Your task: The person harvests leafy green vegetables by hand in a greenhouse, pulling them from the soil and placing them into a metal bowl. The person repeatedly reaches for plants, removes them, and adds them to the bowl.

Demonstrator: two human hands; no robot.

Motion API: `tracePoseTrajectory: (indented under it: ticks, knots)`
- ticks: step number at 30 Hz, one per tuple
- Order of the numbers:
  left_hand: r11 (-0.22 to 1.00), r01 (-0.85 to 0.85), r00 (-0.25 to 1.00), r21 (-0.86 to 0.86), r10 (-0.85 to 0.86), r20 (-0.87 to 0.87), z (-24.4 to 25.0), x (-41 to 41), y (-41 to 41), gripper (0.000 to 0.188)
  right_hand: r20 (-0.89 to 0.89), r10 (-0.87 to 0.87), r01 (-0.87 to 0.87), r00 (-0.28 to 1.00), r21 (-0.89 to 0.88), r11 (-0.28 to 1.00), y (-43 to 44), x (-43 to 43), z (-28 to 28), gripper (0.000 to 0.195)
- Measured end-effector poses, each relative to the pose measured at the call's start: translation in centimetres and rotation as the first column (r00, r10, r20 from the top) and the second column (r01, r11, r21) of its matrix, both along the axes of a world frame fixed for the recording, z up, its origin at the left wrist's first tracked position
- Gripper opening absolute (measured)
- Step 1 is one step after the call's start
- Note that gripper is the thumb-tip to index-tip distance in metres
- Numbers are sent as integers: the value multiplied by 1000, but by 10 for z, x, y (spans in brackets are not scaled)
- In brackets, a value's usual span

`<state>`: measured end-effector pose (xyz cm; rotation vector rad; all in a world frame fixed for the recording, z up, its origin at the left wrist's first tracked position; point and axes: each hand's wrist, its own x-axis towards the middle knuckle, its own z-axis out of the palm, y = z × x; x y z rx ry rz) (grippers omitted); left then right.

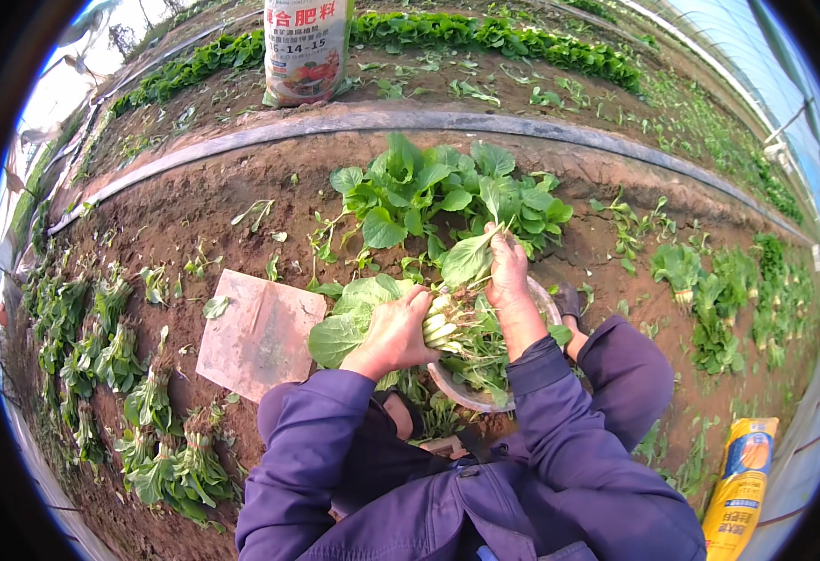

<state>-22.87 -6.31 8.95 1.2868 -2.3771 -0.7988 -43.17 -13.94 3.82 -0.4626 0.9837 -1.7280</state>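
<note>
My left hand (397,329) is closed around a bunch of leafy greens (354,326), its pale stems and roots facing right and its broad leaves to the left. Just right of it, my right hand (508,270) grips a single leafy plant (469,259) near the bunch. Beneath both hands, a round basin (546,301) holds loose leaves and trimmings. Beyond the hands, unpicked leafy greens (417,186) grow from the soil. A worn, flat reddish board (262,333) lies on the ground left of my left hand.
Tied bundles of greens (196,463) lie on the soil at left, others (679,273) at right. A grey strip (452,120) crosses the bed beyond the plants. A white fertilizer sack (306,56) stands behind it; a yellow bag (739,484) lies at lower right.
</note>
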Motion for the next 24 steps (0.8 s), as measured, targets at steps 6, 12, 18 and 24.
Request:
tracePoseTrajectory:
  ticks: [6,12,18,24]
  knots:
    - [1000,21,999,22,-20,-45,-6,-1,2,68,29,199,-193,980,-131,972,16,0,26,27]
    - [999,33,996,-30,-35,-82,-13,2,0,72,169,294,-255,941,-218,942,19,4,35,27]
    - [996,5,993,-91,6,121,-13,5,5,67,-363,-167,118,917,-154,981,13,-24,47,32]
    - [989,-63,998,-132,65,10,-1,13,-2,73,-720,651,-13,242,668,744,64,-98,-74,38]
